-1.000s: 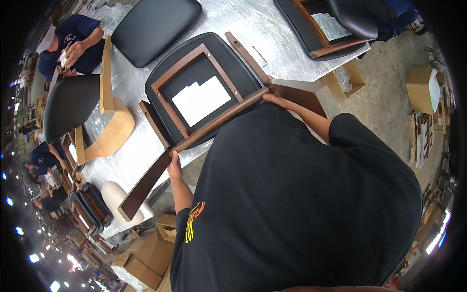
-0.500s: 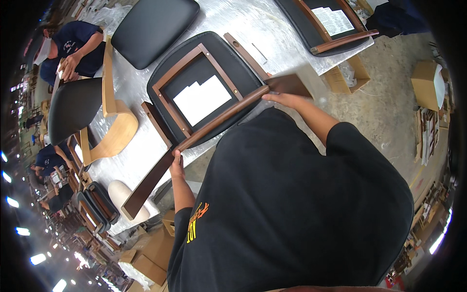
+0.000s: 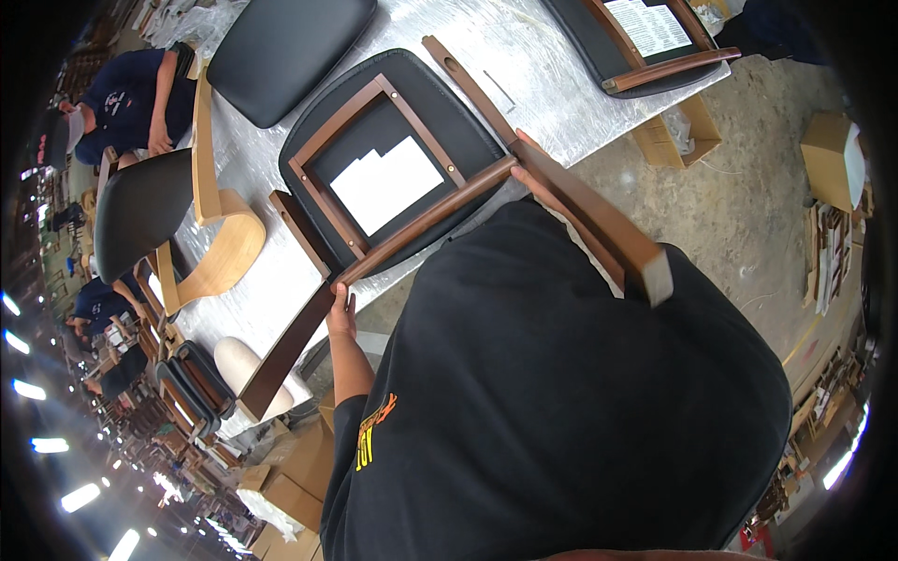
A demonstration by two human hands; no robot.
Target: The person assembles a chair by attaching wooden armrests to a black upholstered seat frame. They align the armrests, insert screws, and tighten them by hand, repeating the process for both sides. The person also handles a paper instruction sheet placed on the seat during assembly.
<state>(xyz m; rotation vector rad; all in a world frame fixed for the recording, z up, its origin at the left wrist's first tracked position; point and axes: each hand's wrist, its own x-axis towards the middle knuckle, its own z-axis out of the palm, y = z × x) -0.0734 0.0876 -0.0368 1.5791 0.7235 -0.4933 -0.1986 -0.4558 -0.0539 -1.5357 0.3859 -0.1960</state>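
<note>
Spanning the near edge of an upturned black padded seat (image 3: 426,89), a dark brown wooden frame (image 3: 430,220) lies at the table's side nearest the person: one rounded crossbar, a long flat board slanting back from each end. Left hand (image 3: 342,313) grasps the left corner, fingers curled where crossbar and left-hand board (image 3: 285,360) meet. Right hand (image 3: 531,183) grips the right corner, thumb and fingertips showing on either side of the wood (the rest partly hidden behind the right-hand board (image 3: 599,220)). On the seat's underside: a square brown wooden framework (image 3: 323,205) around a white stepped-edge sheet (image 3: 383,192).

Beneath, a shiny silver-grey worktable (image 3: 561,122). Beyond the seat, a flat black cushion (image 3: 290,56); to its left, a pale wooden curved chair frame (image 3: 238,248) with black backrest. Far right, another upturned black seat (image 3: 589,47). Co-worker in navy (image 3: 131,103) at upper left. Open cardboard box (image 3: 673,154) on the grey floor.
</note>
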